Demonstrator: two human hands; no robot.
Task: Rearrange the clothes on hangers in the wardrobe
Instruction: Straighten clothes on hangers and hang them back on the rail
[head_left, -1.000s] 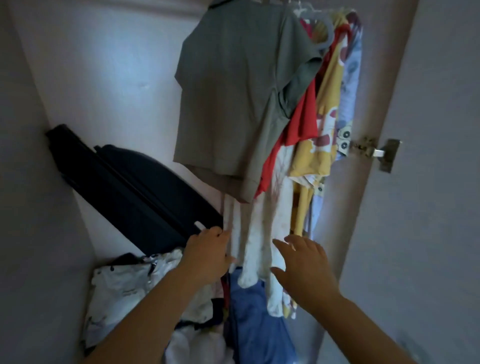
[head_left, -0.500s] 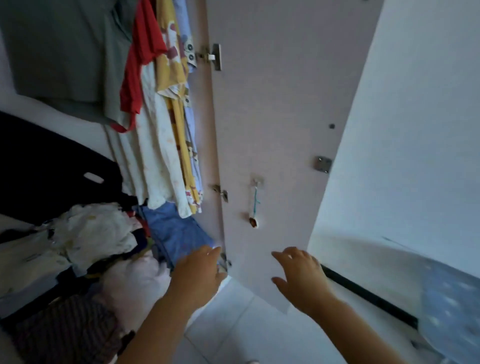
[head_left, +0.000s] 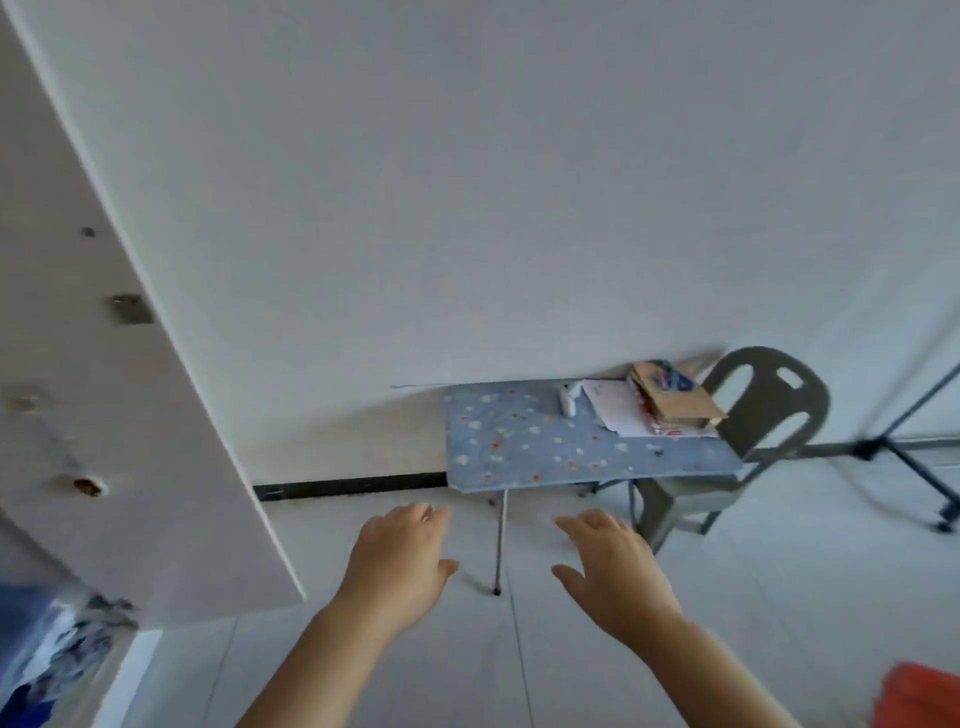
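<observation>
The view is now turned away from the wardrobe interior. A second ago the picture was filled by the hanging clothes; now the open wardrobe door (head_left: 130, 415) is pushed to the left edge, and a bare wall, a small table (head_left: 519, 447) under a blue patterned cloth and a grey plastic chair (head_left: 763, 410) are faced instead. The left hand (head_left: 400, 566) and the right hand (head_left: 613, 577) are held out ahead over the tiled floor, palms down and fingers loosely spread. Nothing is gripped by either (as was also the case in the earlier pictures).

No garment or hanger is being carried off, so the rearranging is judged to be paused. Either something in the room is being sought or the wardrobe is simply being left; which of the two cannot be told.

The hanging clothes, their rail and their hangers lie out of frame to the left. Only a scrap of blue and white fabric (head_left: 47, 654) is seen at the lower left corner, probably part of the heap at the wardrobe's foot. A cardboard box (head_left: 675, 402) and some papers (head_left: 613, 413) on the table are too blurred to be read. A red object (head_left: 919, 696) is cut off at the lower right corner and cannot be identified. A black stand (head_left: 909, 452) is cropped by the right edge.
</observation>
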